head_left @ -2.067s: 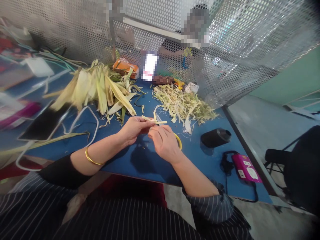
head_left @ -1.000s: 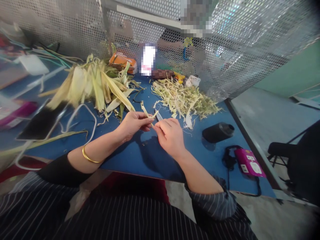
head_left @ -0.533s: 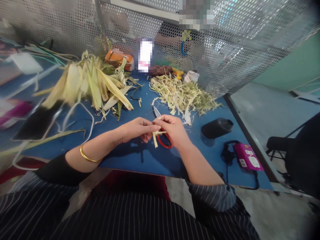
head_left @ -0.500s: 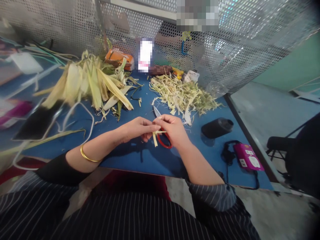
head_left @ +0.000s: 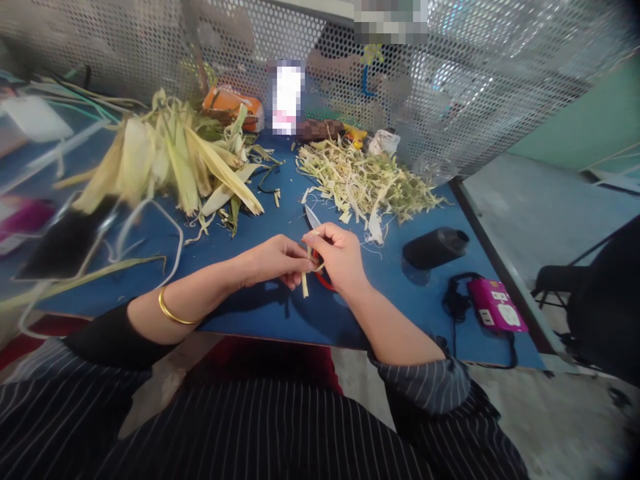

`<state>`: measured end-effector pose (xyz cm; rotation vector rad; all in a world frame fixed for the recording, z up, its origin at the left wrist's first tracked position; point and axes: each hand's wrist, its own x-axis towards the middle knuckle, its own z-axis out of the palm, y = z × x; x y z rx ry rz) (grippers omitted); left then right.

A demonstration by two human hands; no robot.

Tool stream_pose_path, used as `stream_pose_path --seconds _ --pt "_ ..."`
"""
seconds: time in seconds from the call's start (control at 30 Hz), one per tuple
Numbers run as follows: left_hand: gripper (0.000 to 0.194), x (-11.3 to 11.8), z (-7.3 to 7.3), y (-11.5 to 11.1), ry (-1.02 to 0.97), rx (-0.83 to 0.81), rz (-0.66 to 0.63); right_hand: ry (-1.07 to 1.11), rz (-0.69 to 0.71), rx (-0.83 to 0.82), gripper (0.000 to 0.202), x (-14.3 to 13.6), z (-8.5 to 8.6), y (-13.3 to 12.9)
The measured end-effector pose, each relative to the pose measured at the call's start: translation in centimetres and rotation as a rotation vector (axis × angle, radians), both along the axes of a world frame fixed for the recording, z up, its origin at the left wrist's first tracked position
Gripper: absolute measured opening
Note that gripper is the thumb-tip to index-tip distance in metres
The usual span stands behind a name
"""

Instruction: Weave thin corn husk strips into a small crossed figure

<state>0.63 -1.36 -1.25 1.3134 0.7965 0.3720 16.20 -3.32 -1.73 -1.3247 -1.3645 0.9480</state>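
Both hands meet above the blue table (head_left: 250,307). My left hand (head_left: 283,260) pinches a pale husk strip (head_left: 305,283), one end of which hangs below the fingers. My right hand (head_left: 337,257) is closed on the strip's upper part, close against the left fingertips. Scissors (head_left: 312,217) with red handles lie under my right hand, blades pointing away and the handles partly hidden. Beyond them is a heap of shredded husk (head_left: 370,183). Whole dried corn husks (head_left: 175,157) are piled at the left.
A black thread cone (head_left: 435,248) and a magenta box (head_left: 497,305) with a black cable are on the right. An orange packet (head_left: 233,108) and a blurred lit screen (head_left: 287,99) stand by the perforated metal panel (head_left: 325,40). A white cable loops at left.
My hands have shifted slightly, and the right fingers now hold part of the strip upright above the left fingertips. The camera view has tilted a little.
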Motion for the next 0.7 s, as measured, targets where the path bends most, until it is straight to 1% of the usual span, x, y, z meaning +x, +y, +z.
stream_pose_path --seconds 0.1,0.17,0.27,0.33,0.4,0.43,0.53,0.7 --pt "0.022 0.0 0.2 -0.1 -0.015 -0.011 -0.024 -0.02 -0.032 0.045 0.015 -0.1 -0.1 0.0" --pt "0.024 0.0 0.4 -0.1 -0.023 -0.014 -0.003 -0.009 -0.02 0.036 0.015 -0.1 0.0 0.2" --pt "0.028 0.0 0.7 0.1 -0.049 -0.012 0.138 0.087 -0.004 0.011 0.022 0.5 0.2 0.6" --pt "0.034 0.0 0.8 0.3 -0.08 -0.016 0.247 0.182 -0.021 -0.022 0.031 1.0 0.2 0.9" --pt "0.039 0.0 0.9 0.6 -0.104 -0.035 0.308 0.262 -0.003 -0.079 0.039 1.5 0.2 1.0" --pt "0.041 0.0 0.9 0.7 -0.111 -0.046 0.324 0.285 0.03 -0.114 0.039 1.7 0.2 1.0" --pt "0.041 -0.2 0.9 0.9 -0.115 -0.054 0.33 0.301 0.119 -0.182 0.03 1.6 0.2 0.8" --pt "0.033 -0.3 0.4 0.6 -0.088 -0.001 0.298 0.317 0.075 -0.159 0.018 0.6 0.4 0.5"
